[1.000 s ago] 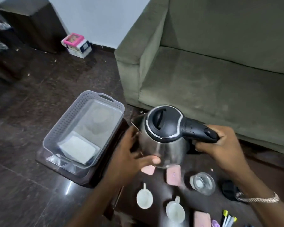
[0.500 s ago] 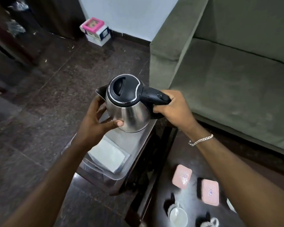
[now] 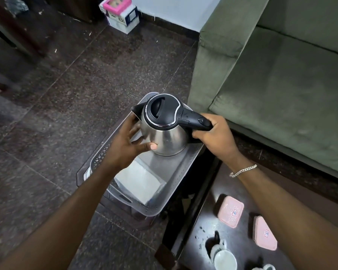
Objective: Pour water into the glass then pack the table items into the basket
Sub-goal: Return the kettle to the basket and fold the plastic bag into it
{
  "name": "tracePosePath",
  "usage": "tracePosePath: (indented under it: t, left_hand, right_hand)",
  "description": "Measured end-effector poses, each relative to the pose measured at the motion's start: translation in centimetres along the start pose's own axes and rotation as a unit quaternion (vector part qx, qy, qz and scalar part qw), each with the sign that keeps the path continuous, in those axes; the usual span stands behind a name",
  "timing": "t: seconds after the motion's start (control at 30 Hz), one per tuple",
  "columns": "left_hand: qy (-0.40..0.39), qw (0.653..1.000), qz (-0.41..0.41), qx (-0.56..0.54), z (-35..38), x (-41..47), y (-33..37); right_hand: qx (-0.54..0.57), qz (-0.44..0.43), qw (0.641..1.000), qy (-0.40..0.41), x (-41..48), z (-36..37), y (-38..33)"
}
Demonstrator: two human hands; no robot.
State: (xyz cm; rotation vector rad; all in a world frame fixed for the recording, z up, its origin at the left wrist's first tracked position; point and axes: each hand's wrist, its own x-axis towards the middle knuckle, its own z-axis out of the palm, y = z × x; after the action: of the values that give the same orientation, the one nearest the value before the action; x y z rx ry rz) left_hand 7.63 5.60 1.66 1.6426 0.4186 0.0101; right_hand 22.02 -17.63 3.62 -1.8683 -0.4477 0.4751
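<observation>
A steel kettle [image 3: 165, 133] with a black lid and handle stands upright inside the far end of the clear plastic basket [image 3: 176, 184]. My right hand [image 3: 213, 137] grips the black handle. My left hand [image 3: 127, 145] presses against the kettle's steel side, thumb on the body. A folded white cloth [image 3: 139, 184] lies in the near part of the basket. On the dark table at the lower right lie two pink boxes [image 3: 230, 211] [image 3: 264, 233] and a white cup [image 3: 224, 260]. The glass is out of view.
The basket rests on a low dark stool [image 3: 80, 176] left of the table [image 3: 205, 227]. A green sofa [image 3: 281, 84] stands to the right. A pink-topped box [image 3: 121, 14] sits on the dark floor by the wall. Water drops spot the table.
Both hands have lowered the kettle down into the basket's far end. The view has tilted, so the basket and the table items show more fully.
</observation>
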Motion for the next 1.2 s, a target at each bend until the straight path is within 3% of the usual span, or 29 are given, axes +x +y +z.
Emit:
tracePosePath:
  t: [0.07,0.13,0.2,0.27,0.37,0.47,0.57,0.7,0.77,0.87,0.97,1.07,1.2]
  left_hand:
    - [0.007,0.999,-0.030,0.041,-0.4,-0.3,-0.3]
    - [0.031,0.979,-0.073,0.188,-1.3,-0.7,-0.9]
    - [0.017,0.903,-0.139,0.406,-2.0,-1.3,-1.8]
    - [-0.013,0.821,-0.212,0.530,-2.0,-2.5,-2.9]
    - [0.000,0.780,-0.259,0.570,-1.7,-3.8,-4.7]
    - [0.029,0.796,-0.282,0.536,-1.5,-4.1,-4.8]
    - [0.050,0.831,-0.277,0.481,-1.2,-4.2,-3.0]
    - [0.096,0.896,-0.281,0.331,-0.7,-4.8,0.6]
    - [0.114,0.925,-0.284,0.227,0.0,-5.5,2.8]
    - [0.109,0.948,-0.297,0.036,1.8,-6.7,6.2]
    - [0.018,0.966,-0.246,-0.076,3.6,-7.7,8.5]
    - [-0.051,0.980,-0.187,-0.048,6.7,-8.6,9.2]
    - [-0.018,0.994,-0.098,0.044,12.0,-9.3,8.5]
  right_hand:
    - [-0.020,0.005,1.000,-0.006,-0.2,-0.1,-0.4]
    - [-0.083,-0.004,0.996,0.020,-1.0,-0.3,-0.6]
    - [-0.158,0.004,0.983,0.093,-2.7,-0.6,-0.7]
    - [-0.182,0.005,0.964,0.194,-5.2,-0.4,-0.8]
    - [-0.184,-0.019,0.949,0.255,-9.6,1.3,-0.1]
    - [-0.173,-0.037,0.963,0.201,-13.7,4.3,0.8]
    - [-0.149,-0.055,0.983,0.095,-15.9,7.0,0.6]
    - [-0.173,-0.043,0.981,-0.074,-15.8,9.2,-0.7]
    - [-0.188,-0.047,0.974,-0.118,-15.6,9.6,-1.7]
    - [-0.170,-0.063,0.981,-0.068,-15.7,8.6,-2.9]
    - [-0.094,-0.036,0.994,0.033,-16.0,6.1,-4.2]
    - [-0.025,-0.009,0.996,0.089,-16.5,3.3,-4.3]
    - [0.006,0.040,0.997,0.068,-17.7,-0.6,-3.3]
